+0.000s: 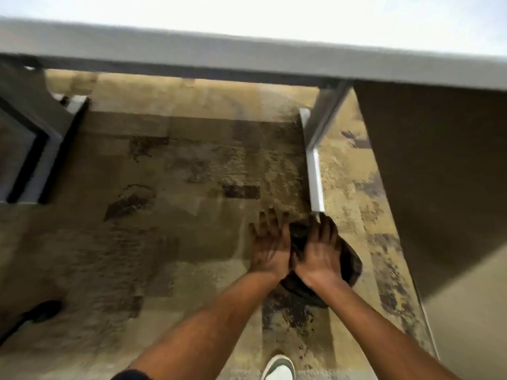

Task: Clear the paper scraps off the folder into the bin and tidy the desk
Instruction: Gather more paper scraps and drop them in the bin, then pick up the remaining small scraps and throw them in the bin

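Below, both hands [293,250] meet over, seemingly, the bin [348,264].

Mottled tan carpet [170,242] under grey desk [247,56]

Looks like an office to me: pale grey desk surface [247,54] on metal legs [315,149], patchy tan-and-brown carpet tiles [164,187] underneath, and a chair-base caster [44,311] poking in bottom left.

Bare forearms, dark sleeve cuff [131,375], white-toed shoe [279,368].
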Available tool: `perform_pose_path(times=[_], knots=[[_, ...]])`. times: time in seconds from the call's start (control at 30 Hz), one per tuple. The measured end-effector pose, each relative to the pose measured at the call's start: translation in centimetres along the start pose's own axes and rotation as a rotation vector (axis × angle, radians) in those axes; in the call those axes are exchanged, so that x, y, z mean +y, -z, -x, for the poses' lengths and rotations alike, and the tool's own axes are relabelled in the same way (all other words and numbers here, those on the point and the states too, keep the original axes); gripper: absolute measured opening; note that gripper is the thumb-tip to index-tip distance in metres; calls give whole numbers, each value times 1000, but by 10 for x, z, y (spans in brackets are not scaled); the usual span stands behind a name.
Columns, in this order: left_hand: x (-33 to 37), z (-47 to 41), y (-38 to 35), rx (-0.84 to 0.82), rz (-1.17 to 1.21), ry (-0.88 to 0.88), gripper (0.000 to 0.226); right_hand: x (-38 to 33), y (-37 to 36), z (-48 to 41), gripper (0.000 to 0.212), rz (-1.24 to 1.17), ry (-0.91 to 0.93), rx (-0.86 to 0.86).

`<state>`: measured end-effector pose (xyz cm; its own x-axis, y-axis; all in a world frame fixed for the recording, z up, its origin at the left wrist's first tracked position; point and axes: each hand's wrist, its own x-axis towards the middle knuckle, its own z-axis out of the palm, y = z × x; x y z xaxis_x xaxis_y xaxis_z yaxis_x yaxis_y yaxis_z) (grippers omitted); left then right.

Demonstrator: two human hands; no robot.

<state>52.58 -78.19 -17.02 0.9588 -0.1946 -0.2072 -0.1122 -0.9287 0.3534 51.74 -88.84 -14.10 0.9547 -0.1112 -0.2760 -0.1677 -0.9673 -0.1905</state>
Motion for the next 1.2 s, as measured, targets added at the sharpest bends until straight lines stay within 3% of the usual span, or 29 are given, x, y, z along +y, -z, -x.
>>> perform_pose_path(times=[0.1, 0.2, 0.47, 0.63, 0.77, 0.83, 0.97, 1.2], knots=[[-61, 29, 65, 61, -95, 89, 83, -68, 23, 14, 100, 76, 163, 132], [-143, 82, 128, 127, -147, 207, 83, -154, 31, 22, 90, 140, 361, 100], [-348, 286, 256, 288, -27, 752, 85, -443, 40, 116, 88, 49, 961, 96], [-447, 442, 293, 462, -3, 1105, 77, -614, 18, 218, 80, 70, 1374, 35], [-500, 566, 277, 492, 32, 1320, 81, -716, -21, 311, 72, 71, 1603, -67], [-524, 618, 263, 465, 61, 1410, 88, -758, -45, 354, 72, 85, 1668, -129], [-566, 677, 230, 412, 149, 1485, 109, -816, -96, 414, 91, 290, 1605, -263], [-606, 672, 193, 400, 278, 1466, 130, -869, -174, 425, 120, 445, 1578, -401]])
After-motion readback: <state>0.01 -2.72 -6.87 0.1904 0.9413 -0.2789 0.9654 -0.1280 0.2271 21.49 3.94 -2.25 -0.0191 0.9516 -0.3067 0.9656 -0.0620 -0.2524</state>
